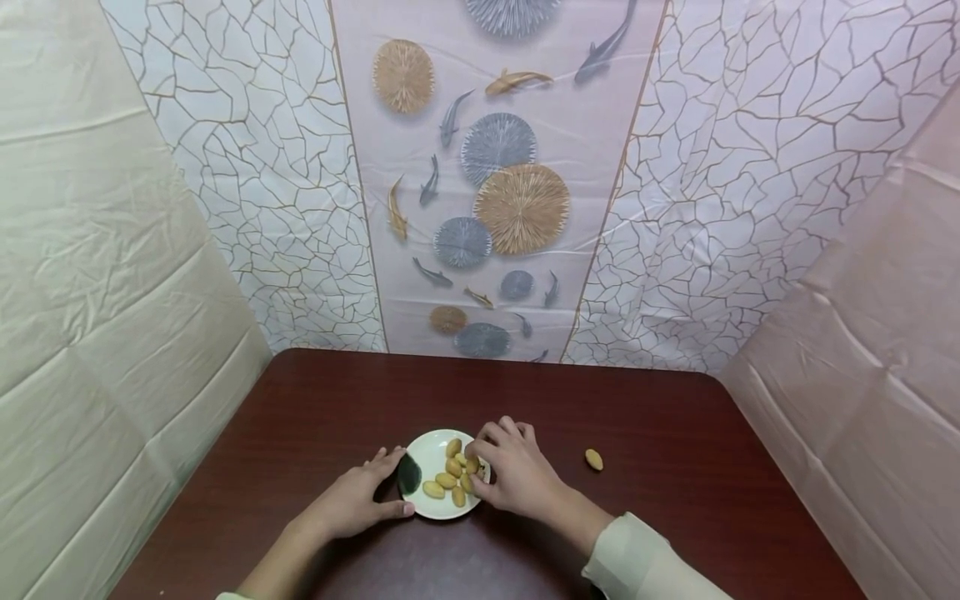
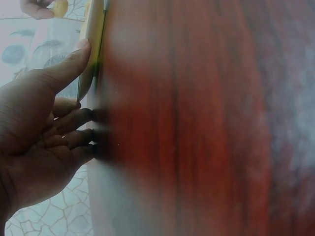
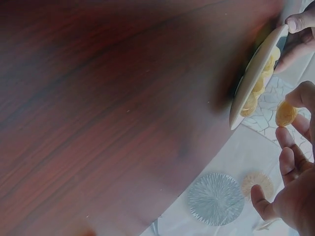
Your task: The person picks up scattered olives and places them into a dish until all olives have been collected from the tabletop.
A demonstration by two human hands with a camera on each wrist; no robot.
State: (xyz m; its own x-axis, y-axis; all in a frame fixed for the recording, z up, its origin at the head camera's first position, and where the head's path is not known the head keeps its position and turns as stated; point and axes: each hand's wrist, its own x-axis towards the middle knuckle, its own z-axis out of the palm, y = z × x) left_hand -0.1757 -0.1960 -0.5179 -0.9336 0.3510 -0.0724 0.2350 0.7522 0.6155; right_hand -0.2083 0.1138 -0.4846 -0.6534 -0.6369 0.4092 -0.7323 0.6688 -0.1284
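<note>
A small white plate [image 1: 444,510] stands on the table, with several yellow oval fruits [image 1: 446,481] piled toward its right half. They look like dates, but I cannot tell the exact kind. A dark green patch [image 1: 409,475] covers the plate's left side; whether it is a leaf or a print is unclear. My left hand [image 1: 352,497] holds the plate's left rim, thumb at the near edge and index finger farther back. Over the right rim, my right hand [image 1: 519,472] pinches one yellow oval fruit [image 3: 286,113] between thumb and fingertips, above the plate.
A single yellow oval fruit [image 1: 594,459] lies on the dark red wooden table [image 1: 675,508], right of my right hand. Patterned cloth [image 1: 487,200] hangs behind the table's far edge, and plain cloth walls [image 1: 862,350] flank both sides.
</note>
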